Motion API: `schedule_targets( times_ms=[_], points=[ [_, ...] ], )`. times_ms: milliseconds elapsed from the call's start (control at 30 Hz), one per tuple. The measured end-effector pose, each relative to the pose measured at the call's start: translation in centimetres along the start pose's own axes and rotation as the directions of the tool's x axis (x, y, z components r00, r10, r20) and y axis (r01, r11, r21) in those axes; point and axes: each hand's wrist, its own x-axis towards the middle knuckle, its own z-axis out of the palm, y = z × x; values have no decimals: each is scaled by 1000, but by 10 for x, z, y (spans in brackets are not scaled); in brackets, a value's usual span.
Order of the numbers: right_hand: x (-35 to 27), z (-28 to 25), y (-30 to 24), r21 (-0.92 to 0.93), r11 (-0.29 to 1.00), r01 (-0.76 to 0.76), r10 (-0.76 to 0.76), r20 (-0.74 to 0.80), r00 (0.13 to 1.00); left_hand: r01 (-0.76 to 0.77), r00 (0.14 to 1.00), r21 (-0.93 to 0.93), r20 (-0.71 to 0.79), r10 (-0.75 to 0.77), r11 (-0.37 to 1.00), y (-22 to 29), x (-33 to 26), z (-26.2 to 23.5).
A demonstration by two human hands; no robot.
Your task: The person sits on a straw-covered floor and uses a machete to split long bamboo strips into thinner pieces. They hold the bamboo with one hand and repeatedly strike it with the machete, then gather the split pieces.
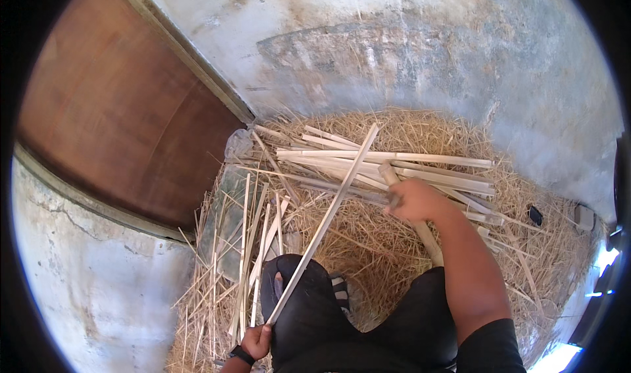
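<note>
My left hand [256, 341], low in the head view with a dark band at its wrist, is closed round the near end of a long pale bamboo strip [327, 218]. The strip slants across my left thigh, its far end up over the pile. My right hand [419, 201] is wrapped round a thick wooden stick [430, 245] that shows above and below the fist. A small dark piece beside its fingers is too hidden to make out. Beyond that hand lies a pile of split bamboo strips [420, 157] on the straw.
More thin strips [246, 241] lean and lie left of my legs. Loose straw [368, 241] covers the ground. A brown door panel [131, 103] stands left, a stained wall [420, 57] ahead. At the right are a small black object [535, 215] and a greyish block [584, 217].
</note>
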Motion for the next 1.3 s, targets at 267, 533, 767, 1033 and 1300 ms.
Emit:
schedule_targets(
  times_ms=[267,533,767,1033,1300],
  points=[
    [1,25,-32,-297,951,84,-100,-41,994,13,998,-68,61,-9,998,-5,4,-2],
    [19,12,8,-29,998,-59,55,-124,991,12,1000,-19,4,-12,1000,-2,1,0],
    [4,25,-31,-146,975,168,-155,99,983,28,999,-108,19,-26,994,-12,0,3],
    [13,2,1,-133,986,-104,97,-60,993,-16,1000,6,3,16,1000,-13,-1,2],
    [1,30,-30,-272,928,256,-206,197,958,53,997,-90,52,-48,995,6,3,0]
  ],
)
